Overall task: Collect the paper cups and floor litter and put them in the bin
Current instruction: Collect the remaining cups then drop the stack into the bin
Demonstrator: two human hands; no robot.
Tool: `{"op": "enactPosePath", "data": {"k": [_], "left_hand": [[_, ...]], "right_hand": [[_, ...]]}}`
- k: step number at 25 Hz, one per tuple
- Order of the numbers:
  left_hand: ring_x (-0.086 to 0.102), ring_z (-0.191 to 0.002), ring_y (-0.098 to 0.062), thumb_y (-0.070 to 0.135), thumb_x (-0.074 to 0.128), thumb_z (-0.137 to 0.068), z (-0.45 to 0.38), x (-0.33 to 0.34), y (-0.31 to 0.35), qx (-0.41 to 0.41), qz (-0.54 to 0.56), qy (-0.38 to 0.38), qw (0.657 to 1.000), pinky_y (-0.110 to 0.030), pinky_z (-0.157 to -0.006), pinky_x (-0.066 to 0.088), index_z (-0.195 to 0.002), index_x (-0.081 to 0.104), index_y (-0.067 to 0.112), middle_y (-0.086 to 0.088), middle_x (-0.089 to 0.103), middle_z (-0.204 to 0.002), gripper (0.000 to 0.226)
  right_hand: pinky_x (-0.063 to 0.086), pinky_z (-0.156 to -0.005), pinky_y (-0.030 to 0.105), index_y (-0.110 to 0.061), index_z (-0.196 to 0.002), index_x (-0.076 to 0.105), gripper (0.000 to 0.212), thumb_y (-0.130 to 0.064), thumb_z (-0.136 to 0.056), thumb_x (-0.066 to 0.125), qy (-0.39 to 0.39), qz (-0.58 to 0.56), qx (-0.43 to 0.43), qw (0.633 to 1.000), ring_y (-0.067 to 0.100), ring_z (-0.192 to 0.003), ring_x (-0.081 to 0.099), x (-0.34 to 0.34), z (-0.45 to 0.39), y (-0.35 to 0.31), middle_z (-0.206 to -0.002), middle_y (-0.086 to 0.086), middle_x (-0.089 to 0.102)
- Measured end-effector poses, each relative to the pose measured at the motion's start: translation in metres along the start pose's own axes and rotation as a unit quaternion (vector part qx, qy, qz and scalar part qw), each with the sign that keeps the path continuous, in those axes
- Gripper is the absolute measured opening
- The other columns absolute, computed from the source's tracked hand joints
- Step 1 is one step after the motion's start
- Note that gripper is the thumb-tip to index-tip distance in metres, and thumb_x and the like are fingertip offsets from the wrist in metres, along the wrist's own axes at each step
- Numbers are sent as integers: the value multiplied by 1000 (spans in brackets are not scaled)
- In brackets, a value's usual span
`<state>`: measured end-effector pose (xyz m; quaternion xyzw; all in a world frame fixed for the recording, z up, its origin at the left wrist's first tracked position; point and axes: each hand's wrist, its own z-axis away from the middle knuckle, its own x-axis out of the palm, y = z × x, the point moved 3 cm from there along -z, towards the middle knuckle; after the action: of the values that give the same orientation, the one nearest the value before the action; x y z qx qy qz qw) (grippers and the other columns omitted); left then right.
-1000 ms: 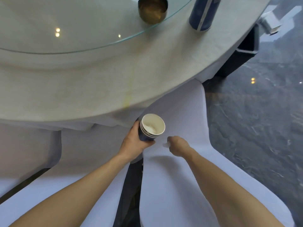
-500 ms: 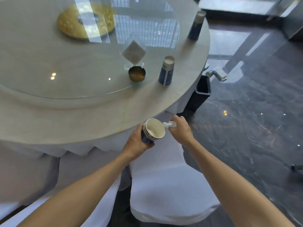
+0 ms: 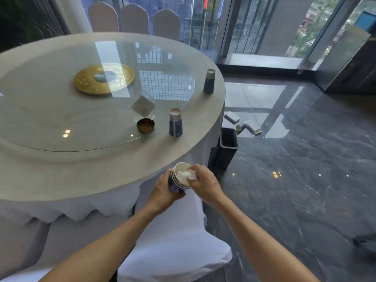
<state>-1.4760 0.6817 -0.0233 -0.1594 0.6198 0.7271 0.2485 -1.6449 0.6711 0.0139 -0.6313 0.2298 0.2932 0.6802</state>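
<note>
My left hand [image 3: 165,191] grips a stack of nested blue paper cups [image 3: 179,178] just off the table's near edge. My right hand [image 3: 205,181] pinches a crumpled white tissue [image 3: 186,175] inside the top cup's mouth. Two more blue cups stand upside down on the table, one near the glass turntable's edge [image 3: 176,123] and one further back [image 3: 209,81]. A dark bin [image 3: 227,148] stands on the floor right of the table. Beyond it lie a fallen cup [image 3: 241,126] and two flat pieces of litter [image 3: 232,117] [image 3: 253,128].
The round table [image 3: 61,176] has a glass turntable [image 3: 50,115] carrying a gold disc [image 3: 103,79], a small gold bowl [image 3: 145,125] and a card stand [image 3: 143,106]. A white-covered chair [image 3: 175,247] sits under my arms. Dark glossy floor [image 3: 295,180] spreads right; several chairs stand behind the table.
My view has lifted from the chair seat to the whole table. My right hand rose with the tissue and brought it into the top cup; the left hand kept holding the stack.
</note>
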Motion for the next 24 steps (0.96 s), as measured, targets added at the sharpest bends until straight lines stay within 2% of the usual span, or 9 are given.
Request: {"op": "enactPosePath", "data": {"k": [3, 5, 9, 12, 15, 18, 20, 22, 24], "left_hand": [[61, -121, -23, 16, 91, -73, 22, 38, 39, 16, -3, 9, 1000, -27, -91, 46, -142, 51, 19, -3, 63, -133, 80], [61, -120, -24, 18, 92, -72, 28, 58, 55, 18, 3, 27, 999, -27, -88, 46, -141, 53, 19, -3, 63, -133, 80], [60, -121, -22, 22, 92, -74, 41, 102, 100, 28, 8, 32, 999, -26, -91, 52, -144, 49, 21, -2, 61, -136, 82], [61, -117, -18, 29, 92, -74, 33, 124, 122, 31, 20, 36, 999, -27, -90, 55, -144, 46, 26, 1, 62, -137, 83], [64, -115, -16, 39, 92, -72, 15, 137, 136, 34, 22, 39, 998, -27, -89, 57, -142, 48, 30, 4, 63, -136, 83], [65, -116, -19, 52, 89, -68, -18, 148, 140, 42, 8, 34, 998, -38, -95, 60, -142, 49, 33, 4, 63, -136, 86], [65, -115, -18, 54, 86, -70, -49, 159, 138, 51, -1, 28, 998, -37, -94, 60, -143, 48, 36, 4, 62, -136, 84], [65, -116, -17, 50, 87, -72, -78, 168, 136, 44, 12, 14, 999, -33, -93, 57, -143, 48, 37, 5, 62, -138, 82], [65, -117, -19, 49, 88, -69, -101, 171, 135, 29, 36, 17, 999, -36, -95, 56, -141, 49, 38, 5, 63, -136, 82]], "right_hand": [[58, -89, 46, -24, -131, 52, 54, -36, -82, 70, -50, -72, 38, 995, 21, -95, 66, -44, 25, 30, -103, 1, 65], [59, -86, 39, -26, -137, 50, 62, -41, -81, 74, -30, -97, 12, 995, 16, -90, 65, -72, 35, 42, -96, -2, 63], [56, -82, 33, -22, -121, 71, 30, -28, -92, 72, 35, -21, -95, 995, 8, -85, 59, -131, 51, 64, -100, -10, 64], [55, -84, 36, -19, -102, 78, 18, -29, -99, 62, -13, 38, -134, 990, 15, -91, 64, -155, 46, 74, -101, -5, 71], [48, -79, 37, -19, -81, 65, 39, -39, -107, 45, -125, 91, -106, 982, 25, -83, 63, -162, 37, 81, -86, 2, 68], [44, -97, 41, -17, -102, 73, 70, -67, -100, 23, -215, 138, -64, 965, 24, -101, 63, -162, 12, 94, -104, 2, 74], [46, -101, 46, -19, -109, 73, 84, -79, -91, 16, -236, 163, -51, 957, 26, -106, 63, -163, -14, 106, -111, 2, 73], [49, -96, 47, -19, -105, 72, 82, -79, -90, 18, -236, 172, -40, 956, 25, -100, 63, -167, -42, 119, -106, 0, 72], [51, -90, 46, -19, -99, 73, 75, -74, -95, 23, -199, 198, -82, 956, 21, -95, 63, -174, -68, 128, -98, -4, 70]]}}
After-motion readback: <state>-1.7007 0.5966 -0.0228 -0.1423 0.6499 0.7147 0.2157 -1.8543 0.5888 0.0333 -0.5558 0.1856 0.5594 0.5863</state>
